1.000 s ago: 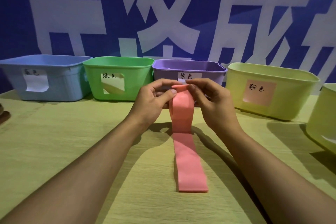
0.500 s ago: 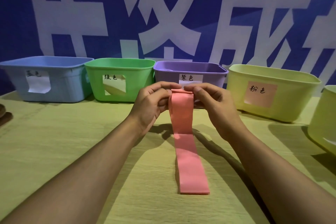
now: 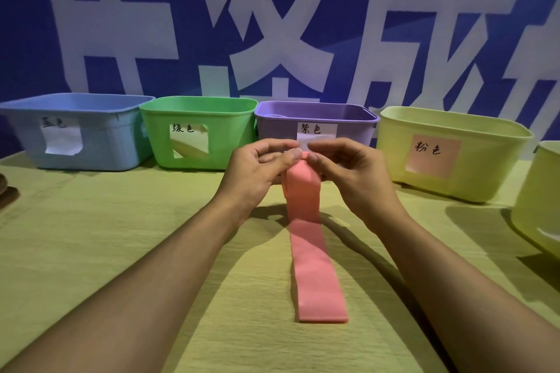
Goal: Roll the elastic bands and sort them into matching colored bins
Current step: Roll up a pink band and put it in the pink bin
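Observation:
A long pink elastic band runs from the table's middle up to my hands. Its near end lies flat on the table and its far end is lifted. My left hand and my right hand pinch that far end together between thumbs and fingers, where the band is bunched narrow. Behind the hands stands a row of bins: blue, green, purple, and a pale yellow-green bin with a pink label.
Another pale yellow-green bin stands at the right edge. A dark object pokes in at the left edge. A blue wall with large white characters rises right behind the bins. The table is covered in yellow-green cloth.
My thumbs and fingers have drawn closer together on the band's far end, which is now bunched narrower. The band's near end has stayed flat on the table.

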